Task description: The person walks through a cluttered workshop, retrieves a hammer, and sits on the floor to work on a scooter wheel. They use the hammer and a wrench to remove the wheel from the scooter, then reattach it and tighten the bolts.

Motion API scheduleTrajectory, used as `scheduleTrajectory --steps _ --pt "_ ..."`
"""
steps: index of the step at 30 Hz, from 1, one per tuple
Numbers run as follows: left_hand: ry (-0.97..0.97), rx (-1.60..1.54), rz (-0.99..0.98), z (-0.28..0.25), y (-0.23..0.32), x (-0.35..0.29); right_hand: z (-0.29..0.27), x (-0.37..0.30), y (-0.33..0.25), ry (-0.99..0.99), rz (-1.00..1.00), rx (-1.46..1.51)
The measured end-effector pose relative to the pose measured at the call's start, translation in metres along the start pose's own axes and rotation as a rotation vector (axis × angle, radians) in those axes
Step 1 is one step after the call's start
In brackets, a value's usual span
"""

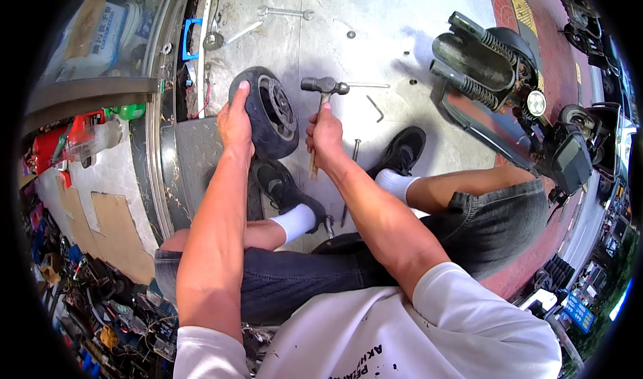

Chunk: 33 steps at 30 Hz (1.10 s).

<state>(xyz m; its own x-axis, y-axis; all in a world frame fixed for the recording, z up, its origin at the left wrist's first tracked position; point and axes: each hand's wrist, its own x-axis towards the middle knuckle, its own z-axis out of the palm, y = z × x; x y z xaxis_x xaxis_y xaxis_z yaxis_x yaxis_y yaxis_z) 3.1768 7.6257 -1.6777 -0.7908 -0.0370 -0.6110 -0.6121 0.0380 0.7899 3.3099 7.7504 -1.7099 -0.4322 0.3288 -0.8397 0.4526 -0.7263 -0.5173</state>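
Observation:
My left hand [236,123] grips a small black wheel [273,107] by its tyre, thumb on top and the other fingers hidden behind it. The wheel is tilted, so its rim and a metal brake disc face right. My right hand [325,134] is wrapped round the wooden handle of a ball-peen hammer [324,85], just right of the wheel. The hammer head points away from me and is apart from the wheel. Past the hammer head lies a thin metal rod [368,85], and an L-shaped hex key [376,109] rests on the floor to its right.
A wrench [286,12] lies on the grey floor [375,4] at the far side. A long bolt [355,149] is between my shoes. At right stands a scooter part with coil springs [479,64]. Parts and tools clutter the lower left [114,305]. A glass cabinet [94,94] borders the left.

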Motion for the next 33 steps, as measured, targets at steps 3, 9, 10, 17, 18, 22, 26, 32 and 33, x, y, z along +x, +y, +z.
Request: scheduleTrajectory --steps 3,9,10,17,18,22,26,32,33 --pt "-0.025 -0.030 -0.018 0.003 -0.003 -0.001 -0.008 0.006 0.009 -0.066 0.051 -0.066" --pt "0.001 0.028 0.019 0.006 0.003 -0.010 -0.011 0.005 0.008 -0.041 -0.048 -0.073" --pt "0.082 0.088 0.017 -0.002 -0.004 0.002 -0.004 0.002 0.015 0.000 -0.092 -0.088" --pt "0.040 -0.009 -0.002 0.001 0.000 -0.005 -0.007 0.017 0.022 -0.086 -0.188 -0.204" --pt "0.036 -0.037 -0.002 0.002 0.002 -0.006 -0.003 0.021 0.018 -0.044 -0.210 -0.164" --pt "0.048 0.011 0.008 0.009 -0.002 -0.003 -0.014 0.035 0.032 0.015 -0.205 -0.235" --pt "-0.031 -0.104 -0.069 -0.011 0.001 0.000 -0.008 0.006 0.011 -0.132 0.098 -0.218" --pt "0.033 -0.012 -0.076 0.008 0.008 -0.014 -0.003 0.025 0.032 0.039 -0.267 -0.257" --pt "0.063 0.018 -0.060 0.016 0.011 -0.015 0.000 0.027 0.034 0.050 -0.286 -0.285"
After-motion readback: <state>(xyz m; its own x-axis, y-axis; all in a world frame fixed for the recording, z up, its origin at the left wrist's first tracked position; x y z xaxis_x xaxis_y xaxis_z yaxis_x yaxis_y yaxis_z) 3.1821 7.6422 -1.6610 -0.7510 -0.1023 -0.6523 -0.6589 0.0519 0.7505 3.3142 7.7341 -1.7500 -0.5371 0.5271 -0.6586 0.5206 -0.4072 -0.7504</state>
